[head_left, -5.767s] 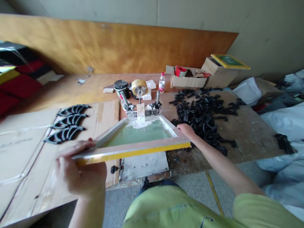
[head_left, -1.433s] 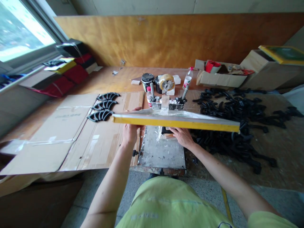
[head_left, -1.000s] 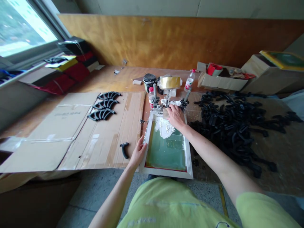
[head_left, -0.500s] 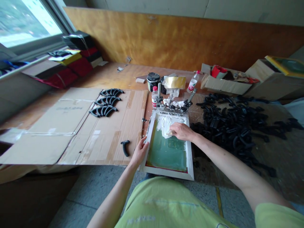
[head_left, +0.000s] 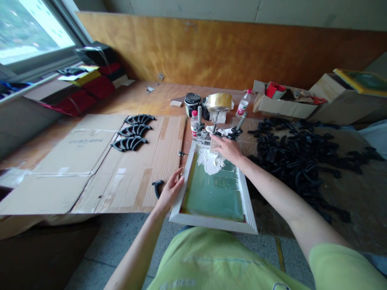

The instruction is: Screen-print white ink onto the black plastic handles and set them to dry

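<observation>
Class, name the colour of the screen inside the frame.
Green; the screen shows best in the head view.

Left hand (head_left: 171,188) partly hides black piece (head_left: 157,188); window (head_left: 33,30) cropped.

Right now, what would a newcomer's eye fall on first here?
Probably the green screen in its pale frame, front and centre, with a white smear near its far end, between the left hand and right hand. Next might come the tangled black heap to the right, then three neat black clusters on cardboard to the left.
</observation>
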Demonstrator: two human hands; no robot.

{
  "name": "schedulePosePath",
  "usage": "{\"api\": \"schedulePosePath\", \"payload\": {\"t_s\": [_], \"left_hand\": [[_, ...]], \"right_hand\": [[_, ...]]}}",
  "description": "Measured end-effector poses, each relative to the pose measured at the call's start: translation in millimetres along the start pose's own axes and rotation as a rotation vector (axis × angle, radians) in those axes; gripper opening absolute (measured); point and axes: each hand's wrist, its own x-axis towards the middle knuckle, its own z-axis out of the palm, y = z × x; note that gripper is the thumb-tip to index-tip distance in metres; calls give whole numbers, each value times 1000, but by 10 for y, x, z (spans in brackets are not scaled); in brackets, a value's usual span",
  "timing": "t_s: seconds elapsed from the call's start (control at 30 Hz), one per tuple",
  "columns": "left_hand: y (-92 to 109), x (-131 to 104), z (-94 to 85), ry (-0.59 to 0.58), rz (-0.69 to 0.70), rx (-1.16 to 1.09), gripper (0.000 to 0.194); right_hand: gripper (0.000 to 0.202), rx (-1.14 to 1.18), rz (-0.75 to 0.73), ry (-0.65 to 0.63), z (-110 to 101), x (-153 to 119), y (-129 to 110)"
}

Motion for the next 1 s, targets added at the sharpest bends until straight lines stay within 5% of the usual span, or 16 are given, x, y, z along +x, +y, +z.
{"api": "schedulePosePath", "payload": {"t_s": [0.1,0.2,0.27,0.37,0.47,0.6,0.7,0.8,0.93,1.0], "left_hand": [[339,16,9,7,57,-46,61],[693,179,112,5,242,-210,51],[909,320,205,-11,346,-300,46],[1055,462,328,23,349,-360,45],[810,435,456,91,268,-413,46],[103,165,724,-179,-185,-294,54],[-301,-21,806,-217,-309,-348,52],[-533,-33,460,-44,-288,-308,43],[-885,110,-590,318,-345,52,49],[-1093,155,-1075,448,-441,272,50]], "right_hand": [[46,3,145,171,-212,67,376],[31,35,405,279,-281,-231,783],[23,59,523,203,-162,-519,895],[21,123,356,-9,181,-873,734],[27,123,129,-160,451,-1026,370],[15,83,140,-92,495,-1102,-216],[17,142,-41,-82,473,-1235,-662],[22,206,-155,-154,474,-1441,-733],[32,20,202,-155,456,-1810,-71],[34,-66,213,-266,472,-1996,286]]}}
